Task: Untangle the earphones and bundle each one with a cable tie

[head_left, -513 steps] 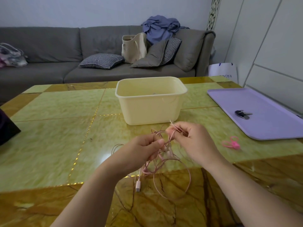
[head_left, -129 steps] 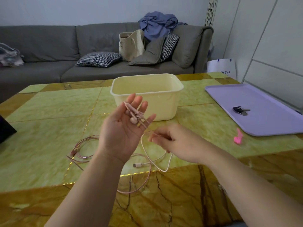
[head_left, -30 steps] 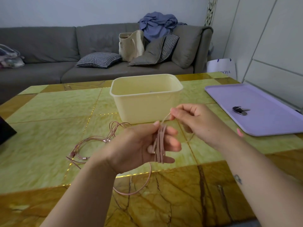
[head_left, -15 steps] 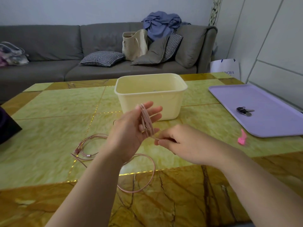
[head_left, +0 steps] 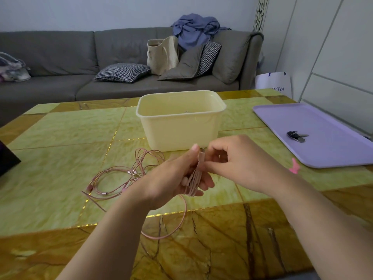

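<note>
My left hand [head_left: 171,178] holds a wound bundle of pink earphone cable [head_left: 194,182] across its fingers, above the table's middle. My right hand [head_left: 236,164] pinches the same cable at the top of the bundle, beside my left thumb. A loose tail of this cable [head_left: 177,225] hangs down and loops on the table near the front. A second pink earphone [head_left: 121,174] lies in loose coils on the table to the left. A pink cable tie [head_left: 293,166] lies at the right, just in front of the purple tray.
A cream plastic tub [head_left: 181,126] stands just behind my hands. The purple tray [head_left: 323,126] at the right carries a set of keys [head_left: 295,136]. A dark object [head_left: 8,158] pokes in at the left edge. A grey sofa [head_left: 80,67] runs behind the table.
My left hand turned palm down and lowered with more cable wound on it. My right hand rose from below the bundle to its top. The loose tail on the table has grown shorter.
</note>
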### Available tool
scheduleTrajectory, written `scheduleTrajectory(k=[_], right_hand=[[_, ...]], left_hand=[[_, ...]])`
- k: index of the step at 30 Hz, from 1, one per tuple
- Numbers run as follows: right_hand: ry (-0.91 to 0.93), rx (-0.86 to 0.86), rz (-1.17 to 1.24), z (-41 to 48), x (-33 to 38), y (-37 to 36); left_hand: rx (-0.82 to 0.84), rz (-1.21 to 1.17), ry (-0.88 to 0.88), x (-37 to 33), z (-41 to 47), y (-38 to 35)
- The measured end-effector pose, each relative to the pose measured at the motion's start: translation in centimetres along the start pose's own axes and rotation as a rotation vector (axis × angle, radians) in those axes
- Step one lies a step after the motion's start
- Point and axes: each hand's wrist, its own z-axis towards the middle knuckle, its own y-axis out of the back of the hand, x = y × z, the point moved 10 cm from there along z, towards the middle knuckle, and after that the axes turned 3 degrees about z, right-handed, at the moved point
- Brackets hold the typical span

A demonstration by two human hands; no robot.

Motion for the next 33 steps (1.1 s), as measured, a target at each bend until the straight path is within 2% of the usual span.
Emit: scheduleTrajectory(k=[4,10,17,21,25,29,33], right_hand=[[-0.044,-0.014,0.145,0.2,-1.2,-0.1],[-0.140,0.237,0.499,0.1,-2.6,-2.9],[-0.143,0.248,0.417,0.1,-2.5,-3.4],[-0.140,0.273,0.379,0.1,-2.8,-3.8],[-0.136,0.185,0.417,0.4,-2.9,-3.3],[-0.142,0.104,0.543,0.8,-3.2,-3.0],[-0.172,0.032,0.603,0.9,-3.7,-2.3]], left_hand=[[0.011,-0.065,0.035,0.4,-0.2,-0.7],[0.111,-0.079,0.052,0.2,-0.4,-1.7],[0.152,0.020,0.067,0.6,-0.4,-1.8],[0.052,0.172,0.047,0.1,-0.5,-0.8],[-0.065,0.267,0.021,-0.5,-0.6,0.4],[-0.171,0.239,0.006,-0.6,-0.4,1.3],[-0.251,0.108,-0.054,-0.7,0.0,2.2]])
